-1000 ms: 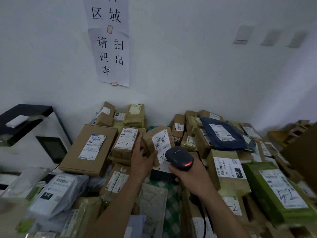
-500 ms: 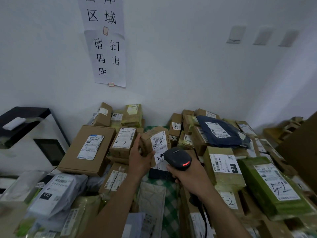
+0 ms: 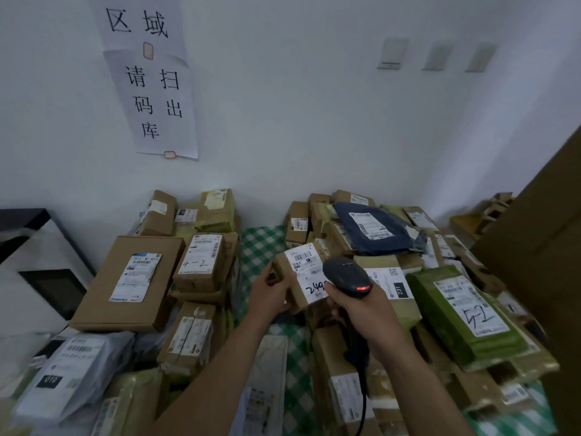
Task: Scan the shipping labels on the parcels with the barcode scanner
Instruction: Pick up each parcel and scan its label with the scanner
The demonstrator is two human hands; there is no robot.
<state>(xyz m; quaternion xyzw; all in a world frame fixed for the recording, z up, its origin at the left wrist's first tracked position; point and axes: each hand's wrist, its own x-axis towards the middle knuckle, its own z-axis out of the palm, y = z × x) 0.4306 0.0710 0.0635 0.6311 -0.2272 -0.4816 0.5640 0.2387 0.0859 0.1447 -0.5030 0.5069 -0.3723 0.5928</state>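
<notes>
between the two hands, a small brown parcel (image 3: 287, 280) is gripped at its left edge by the curled fingers of the left hand (image 3: 270, 294), its shipping label (image 3: 309, 272) facing up. the right hand (image 3: 371, 313) is wrapped round the barcode scanner (image 3: 347, 276), red light lit, its head overlapping the label's near right corner. to scan cleanly, i'd aim the head at the barcode along the label's far edge and hold the parcel steady.

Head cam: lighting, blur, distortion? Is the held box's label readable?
Head view: dim, flat, bluish light, no glare; wide-angle bending at the edges; grey bag at lower left smeared. The label on the box in the left hand shows its barcode, fine print soft; scanner in the right hand covers part of it.
</notes>
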